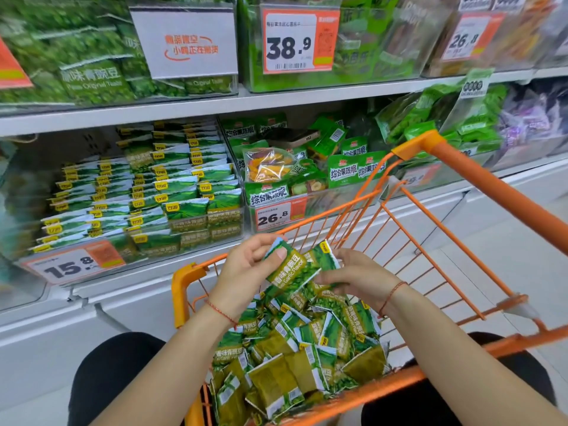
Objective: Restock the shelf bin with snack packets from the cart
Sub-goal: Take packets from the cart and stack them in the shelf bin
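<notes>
Over the orange cart [479, 176], both hands meet above a loose heap of green snack packets [304, 348] filling the cart's near end. Left hand [246, 272] has fingers curled round a green pea packet [289, 269], thumb pressed on its face, packet tilted with its top corner up-left. Right hand [359, 275] pinches a second packet [322, 256] just beside and partly behind the first; its fingertips curl under, the two packets overlap. Thin red cords on both wrists.

Shelf bin [138, 192], clear-fronted, sits on the lower shelf left of the cart, well apart from the hands. It holds rows of matching green-white packets stacked flat, fuller at right, lower at left. Orange price tag 15.8 [73, 265] on its front edge.

Next bin to the right holds mixed veggie-crisp bags [341, 170] with tag 26.8 [279, 215]. Upper shelf: large green pea bags [89, 75], a grey sign [184, 44] with orange text, tag 38.9 [299, 41]. Person's dark-clad knees sit either side of the cart.
</notes>
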The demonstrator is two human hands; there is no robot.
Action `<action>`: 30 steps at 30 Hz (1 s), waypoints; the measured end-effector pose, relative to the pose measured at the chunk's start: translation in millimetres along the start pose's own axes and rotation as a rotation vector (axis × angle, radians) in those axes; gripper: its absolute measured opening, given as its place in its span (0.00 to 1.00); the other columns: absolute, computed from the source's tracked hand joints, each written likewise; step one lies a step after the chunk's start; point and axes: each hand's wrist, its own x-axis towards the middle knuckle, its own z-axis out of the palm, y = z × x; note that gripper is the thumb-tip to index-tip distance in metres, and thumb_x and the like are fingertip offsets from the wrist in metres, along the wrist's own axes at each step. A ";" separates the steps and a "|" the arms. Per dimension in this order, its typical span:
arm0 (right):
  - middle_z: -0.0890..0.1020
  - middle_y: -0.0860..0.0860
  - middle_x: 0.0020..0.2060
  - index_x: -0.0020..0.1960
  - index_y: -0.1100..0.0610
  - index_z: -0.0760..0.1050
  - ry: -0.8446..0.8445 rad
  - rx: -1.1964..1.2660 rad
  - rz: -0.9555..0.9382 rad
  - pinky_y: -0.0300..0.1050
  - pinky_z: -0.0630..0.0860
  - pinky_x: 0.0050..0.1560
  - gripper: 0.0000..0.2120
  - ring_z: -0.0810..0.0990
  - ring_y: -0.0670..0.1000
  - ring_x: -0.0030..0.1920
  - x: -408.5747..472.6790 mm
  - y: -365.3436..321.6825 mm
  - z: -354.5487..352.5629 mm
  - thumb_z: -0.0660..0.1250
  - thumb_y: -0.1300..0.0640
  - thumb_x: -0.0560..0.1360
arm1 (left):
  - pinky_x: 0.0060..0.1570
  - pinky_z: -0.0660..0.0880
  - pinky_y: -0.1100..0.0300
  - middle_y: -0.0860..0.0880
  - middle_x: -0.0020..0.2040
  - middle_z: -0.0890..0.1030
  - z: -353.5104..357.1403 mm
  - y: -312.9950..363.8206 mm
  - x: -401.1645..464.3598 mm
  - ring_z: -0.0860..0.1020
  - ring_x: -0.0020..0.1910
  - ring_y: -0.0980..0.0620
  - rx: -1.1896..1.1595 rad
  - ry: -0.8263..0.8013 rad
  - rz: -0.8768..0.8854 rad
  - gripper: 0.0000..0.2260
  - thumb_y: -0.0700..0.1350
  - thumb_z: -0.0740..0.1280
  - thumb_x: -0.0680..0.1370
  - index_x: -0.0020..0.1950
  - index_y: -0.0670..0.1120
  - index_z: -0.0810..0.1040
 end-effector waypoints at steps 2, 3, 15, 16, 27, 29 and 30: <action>0.78 0.53 0.40 0.53 0.58 0.75 -0.013 -0.065 -0.040 0.36 0.69 0.28 0.11 0.74 0.46 0.33 -2.0 0.5 4.3 0.69 0.66 0.73 | 0.48 0.77 0.64 0.53 0.43 0.83 2.1 -1.1 -2.8 0.81 0.44 0.57 0.094 -0.032 0.039 0.08 0.36 0.64 0.78 0.49 0.48 0.80; 0.78 0.52 0.40 0.52 0.56 0.76 0.002 -0.067 -0.052 0.37 0.68 0.29 0.09 0.73 0.47 0.34 -3.7 -0.2 5.3 0.70 0.64 0.73 | 0.48 0.77 0.64 0.53 0.44 0.83 3.0 -1.2 -3.7 0.81 0.44 0.58 0.140 -0.037 0.067 0.09 0.36 0.64 0.77 0.48 0.48 0.81; 0.75 0.42 0.60 0.66 0.48 0.69 -0.264 -0.105 0.070 0.41 0.75 0.35 0.32 0.79 0.49 0.49 -16.8 -3.7 19.1 0.64 0.31 0.69 | 0.44 0.75 0.62 0.62 0.34 0.82 6.2 -5.9 -4.5 0.78 0.37 0.64 0.284 0.053 0.140 0.11 0.39 0.74 0.70 0.37 0.56 0.82; 0.73 0.43 0.63 0.67 0.47 0.68 -0.283 -0.151 0.041 0.39 0.74 0.36 0.32 0.77 0.45 0.53 -17.0 -3.0 20.2 0.67 0.34 0.68 | 0.43 0.75 0.65 0.62 0.34 0.82 7.2 -5.9 -5.1 0.78 0.37 0.64 0.292 0.038 0.136 0.10 0.39 0.75 0.69 0.38 0.56 0.82; 0.77 0.44 0.47 0.54 0.52 0.75 -0.087 -0.002 -0.118 0.38 0.74 0.35 0.17 0.78 0.43 0.43 -11.8 -3.3 14.5 0.73 0.54 0.67 | 0.45 0.76 0.61 0.50 0.40 0.80 2.8 -3.3 -5.4 0.79 0.42 0.54 0.153 0.093 0.027 0.16 0.57 0.70 0.65 0.44 0.47 0.79; 0.75 0.43 0.47 0.50 0.53 0.75 -0.046 0.006 -0.149 0.38 0.74 0.34 0.12 0.77 0.43 0.44 -11.3 -3.2 14.3 0.72 0.57 0.69 | 0.44 0.76 0.64 0.51 0.39 0.80 4.8 -5.1 -6.5 0.78 0.41 0.57 0.223 0.012 0.019 0.14 0.55 0.72 0.65 0.43 0.47 0.79; 0.76 0.43 0.47 0.49 0.53 0.75 -0.038 0.007 -0.159 0.39 0.73 0.34 0.10 0.77 0.43 0.43 -10.7 -2.6 14.5 0.72 0.58 0.70 | 0.44 0.75 0.66 0.52 0.38 0.80 5.4 -6.2 -6.0 0.78 0.40 0.59 0.250 0.003 0.027 0.11 0.53 0.73 0.67 0.42 0.47 0.79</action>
